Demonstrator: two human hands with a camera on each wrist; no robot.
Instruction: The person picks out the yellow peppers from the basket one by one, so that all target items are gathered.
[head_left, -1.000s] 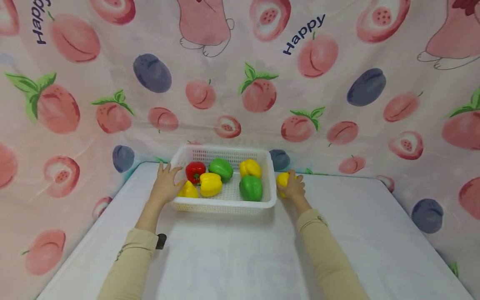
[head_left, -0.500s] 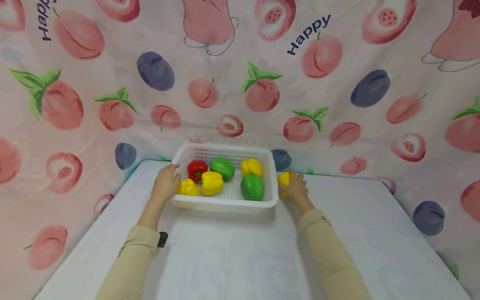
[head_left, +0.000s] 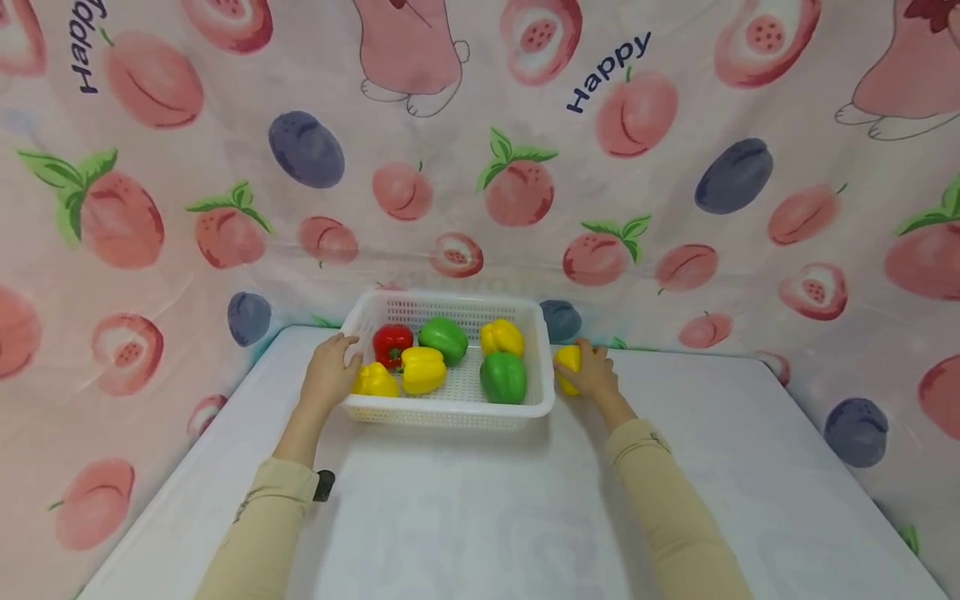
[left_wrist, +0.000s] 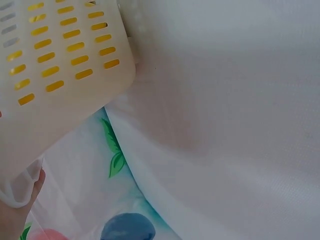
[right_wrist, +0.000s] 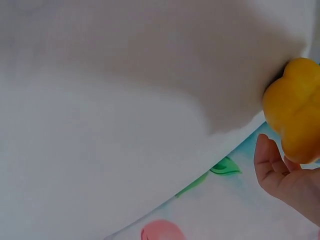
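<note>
A white plastic basket (head_left: 450, 406) stands at the back of the table, with yellow, green and red bell peppers inside. My left hand (head_left: 330, 371) grips its left rim, fingers over the edge and thumb toward the inside. Close by that thumb, a yellow bell pepper (head_left: 377, 381) lies in the front left corner. From the left wrist, the basket's slotted wall (left_wrist: 65, 60) fills the upper left. Just right of the basket, my right hand (head_left: 596, 375) holds another yellow bell pepper (head_left: 567, 367) from its right side; the right wrist view shows curled fingers (right_wrist: 267, 160) beside this pepper.
Also in the basket are a red pepper (head_left: 392, 343), a green one (head_left: 444, 340) and a second green one (head_left: 503, 377) at the right. A fruit-print cloth (head_left: 465, 208) hangs right behind the white table (head_left: 465, 517).
My left hand's spread fingers have drawn in onto the basket's left rim. The yellow pepper in the front left corner has turned. My right hand stays at its pepper.
</note>
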